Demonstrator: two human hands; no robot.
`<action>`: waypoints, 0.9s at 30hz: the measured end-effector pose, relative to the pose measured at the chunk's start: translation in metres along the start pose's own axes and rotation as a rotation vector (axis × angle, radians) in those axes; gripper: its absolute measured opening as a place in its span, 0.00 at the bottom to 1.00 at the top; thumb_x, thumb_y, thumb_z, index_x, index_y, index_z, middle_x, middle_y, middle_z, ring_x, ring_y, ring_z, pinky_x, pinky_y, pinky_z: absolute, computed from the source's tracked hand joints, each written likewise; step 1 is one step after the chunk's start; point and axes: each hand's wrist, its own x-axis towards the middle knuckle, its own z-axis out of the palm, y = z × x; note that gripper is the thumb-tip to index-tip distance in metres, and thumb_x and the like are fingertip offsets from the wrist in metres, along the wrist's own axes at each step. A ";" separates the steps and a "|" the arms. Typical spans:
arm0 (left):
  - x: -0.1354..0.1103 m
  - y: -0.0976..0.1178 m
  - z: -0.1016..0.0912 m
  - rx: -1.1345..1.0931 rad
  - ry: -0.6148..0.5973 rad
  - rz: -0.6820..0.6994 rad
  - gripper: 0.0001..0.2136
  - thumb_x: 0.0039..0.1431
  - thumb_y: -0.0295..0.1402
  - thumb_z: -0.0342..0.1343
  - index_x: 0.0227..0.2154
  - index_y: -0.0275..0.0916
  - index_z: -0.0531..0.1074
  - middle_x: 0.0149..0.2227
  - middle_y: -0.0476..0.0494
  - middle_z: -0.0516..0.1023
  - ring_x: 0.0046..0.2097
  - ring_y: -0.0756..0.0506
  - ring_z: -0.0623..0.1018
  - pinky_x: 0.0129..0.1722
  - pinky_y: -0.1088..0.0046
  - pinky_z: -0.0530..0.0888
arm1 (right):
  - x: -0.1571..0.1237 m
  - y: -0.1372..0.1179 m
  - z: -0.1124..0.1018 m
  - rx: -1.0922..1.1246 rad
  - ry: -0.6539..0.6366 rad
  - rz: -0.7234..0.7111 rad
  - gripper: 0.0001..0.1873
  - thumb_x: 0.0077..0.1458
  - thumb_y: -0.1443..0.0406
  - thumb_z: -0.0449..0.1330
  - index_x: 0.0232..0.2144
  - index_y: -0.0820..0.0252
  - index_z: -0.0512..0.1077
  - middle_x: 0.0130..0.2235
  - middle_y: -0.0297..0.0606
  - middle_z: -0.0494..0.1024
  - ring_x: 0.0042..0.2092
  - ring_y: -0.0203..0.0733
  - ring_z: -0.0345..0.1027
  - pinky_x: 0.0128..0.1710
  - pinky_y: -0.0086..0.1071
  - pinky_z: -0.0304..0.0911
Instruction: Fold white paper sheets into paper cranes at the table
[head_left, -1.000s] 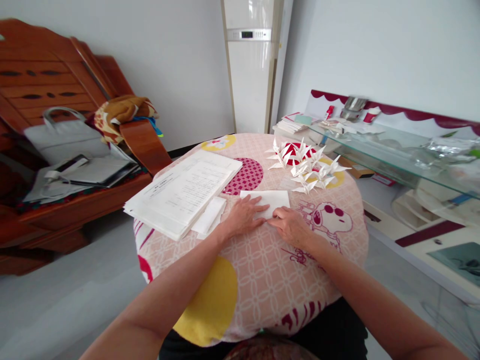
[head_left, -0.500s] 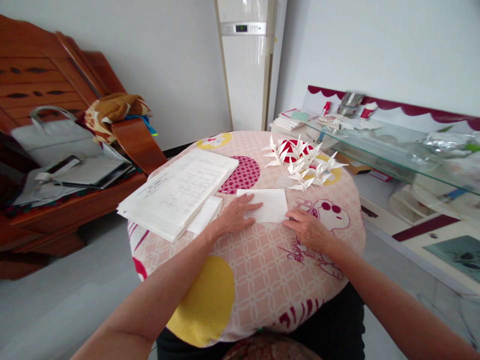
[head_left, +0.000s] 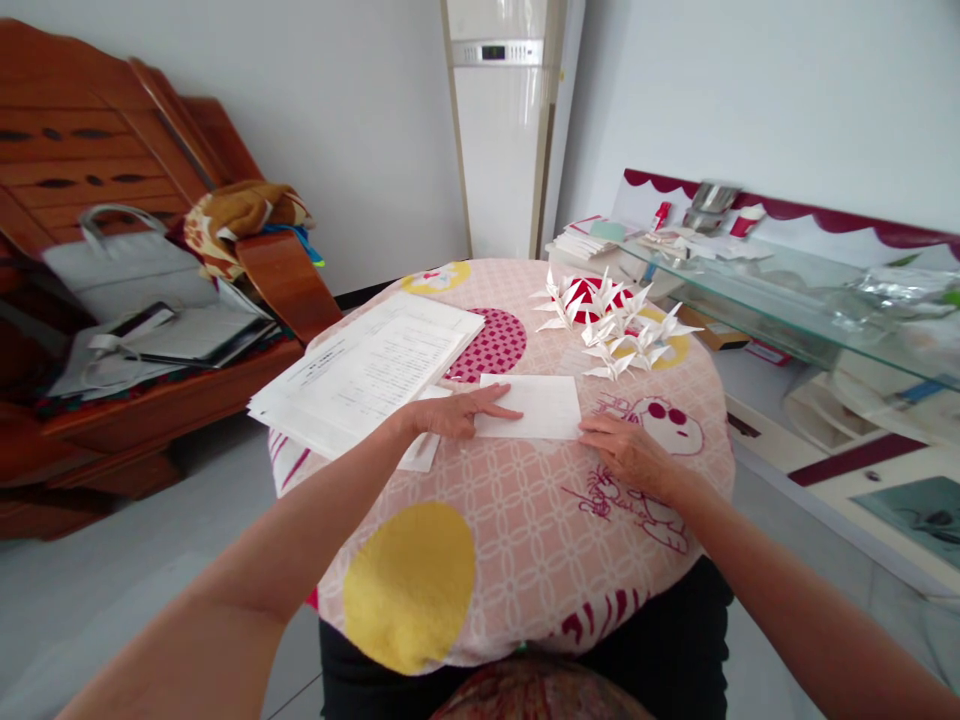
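A white rectangular sheet of folded paper (head_left: 544, 408) lies flat on the round, cloth-covered table (head_left: 517, 540) before me. My left hand (head_left: 469, 410) rests at its left edge, two fingers stretched apart over the paper and the others curled under. At the lower right corner of the paper is my right hand (head_left: 622, 450), its fingers close together on the corner; the thumb is mostly hidden. Several white folded paper cranes (head_left: 619, 325) stand in a group at the far right of the table. Left of my left hand, a smaller paper piece (head_left: 421, 450) sits partly under a stack of printed sheets (head_left: 367, 370).
A wooden bench (head_left: 75, 150) on the left holds a grey bag (head_left: 127, 265) and a brown cloth (head_left: 244, 225). To the right is a glass shelf (head_left: 787, 300) with assorted items. A tall white floor-standing air conditioner (head_left: 499, 150) fills the corner behind the table.
My left hand has slid left toward the paper's edge, and its outer fingers have curled in. The right hand stays at the corner. The view has shifted slightly.
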 end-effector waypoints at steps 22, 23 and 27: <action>-0.002 0.015 0.044 0.391 0.349 0.075 0.33 0.53 0.19 0.48 0.65 0.36 0.60 0.66 0.34 0.64 0.67 0.41 0.63 0.66 0.57 0.62 | 0.031 -0.031 0.017 -0.424 -0.210 0.079 0.10 0.61 0.75 0.53 0.37 0.65 0.74 0.35 0.46 0.76 0.37 0.47 0.65 0.37 0.37 0.57; -0.003 0.014 0.045 0.406 0.368 0.102 0.31 0.54 0.20 0.48 0.63 0.35 0.62 0.65 0.32 0.65 0.66 0.40 0.65 0.65 0.56 0.64 | 0.032 -0.031 0.017 -0.430 -0.208 0.078 0.10 0.61 0.75 0.53 0.36 0.65 0.74 0.35 0.46 0.76 0.37 0.47 0.65 0.36 0.37 0.56; -0.004 0.011 0.049 0.494 0.487 0.191 0.20 0.61 0.24 0.48 0.56 0.33 0.70 0.58 0.28 0.73 0.59 0.39 0.73 0.60 0.55 0.71 | 0.031 -0.028 0.020 -0.427 -0.177 0.073 0.10 0.60 0.76 0.53 0.33 0.64 0.74 0.34 0.45 0.76 0.36 0.46 0.64 0.36 0.36 0.56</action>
